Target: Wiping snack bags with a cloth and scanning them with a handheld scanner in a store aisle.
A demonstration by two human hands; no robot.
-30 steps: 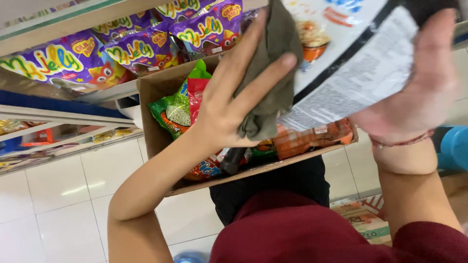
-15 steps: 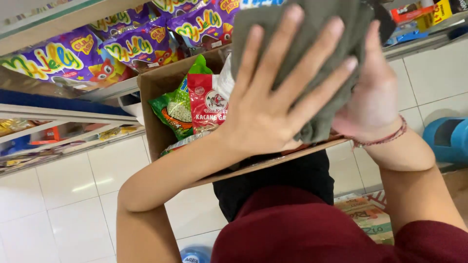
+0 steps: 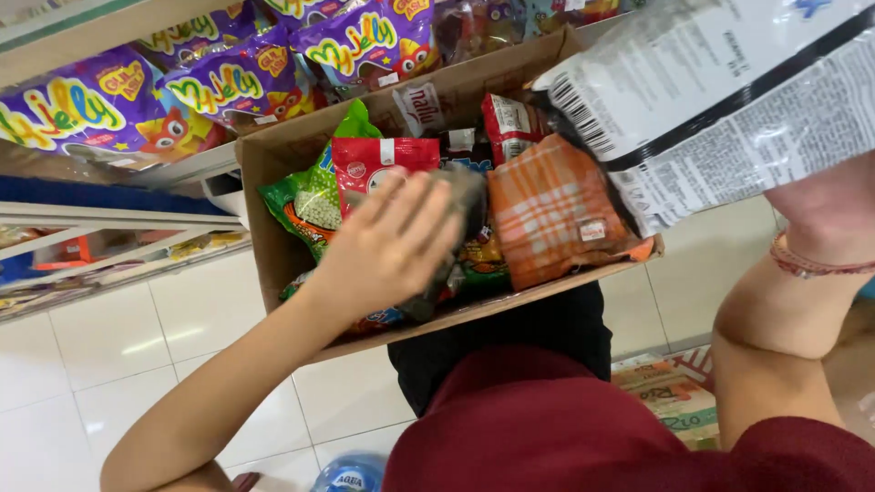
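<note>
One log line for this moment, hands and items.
left hand: lowers grey-green cloth into brown cardboard box | right hand: holds white printed snack bag raised

Snack packets (image 3: pixel 547 205) crowd the cardboard box (image 3: pixel 273 164) wall to wall, the left hand (image 3: pixel 387 246) covers its middle, and only the floor (image 3: pixel 109 364) beside it lies open.

left hand (image 3: pixel 387 246) motion-blurred over grey cloth (image 3: pixel 465 205), right hand (image 3: pixel 825 205) and white packet (image 3: pixel 720 100) cut off at edge
</note>
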